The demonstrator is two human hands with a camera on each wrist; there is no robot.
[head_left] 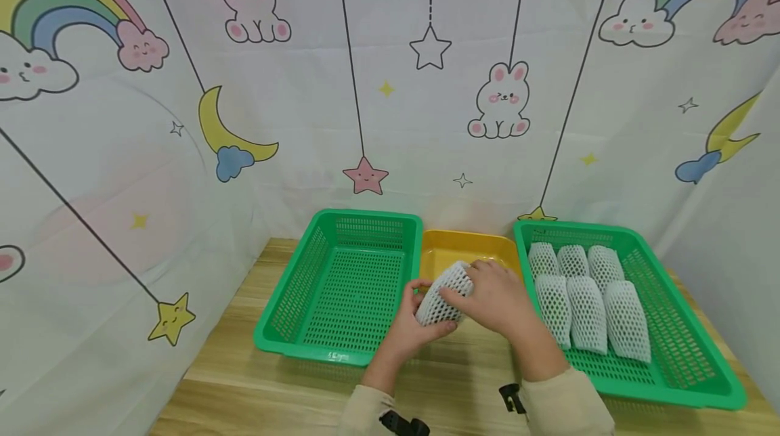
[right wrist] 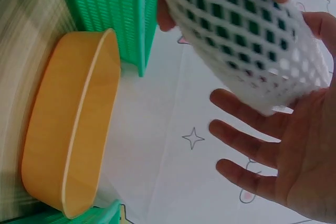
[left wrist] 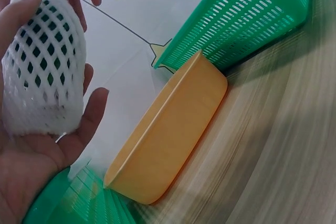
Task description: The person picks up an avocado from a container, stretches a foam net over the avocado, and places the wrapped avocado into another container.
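Observation:
Both hands hold a white foam net sleeve (head_left: 447,294) over the front of the table, tilted with its upper end to the right. Something dark green shows through its mesh (left wrist: 46,66); its kind is hidden by the net. My left hand (head_left: 416,326) grips the lower end, thumb beneath and fingers behind. At the upper end my right hand (head_left: 496,295) pinches the net between thumb and index finger. In the right wrist view, the other fingers of the right hand (right wrist: 310,150) are spread away from the net.
A green basket (head_left: 338,355) with a bare mesh floor stands at left. Behind the hands is a yellow tray (head_left: 469,241). The right green basket (head_left: 688,392) holds several net-wrapped items (head_left: 588,314) in two rows. A printed white curtain (head_left: 396,124) hangs behind the wooden table (head_left: 244,388).

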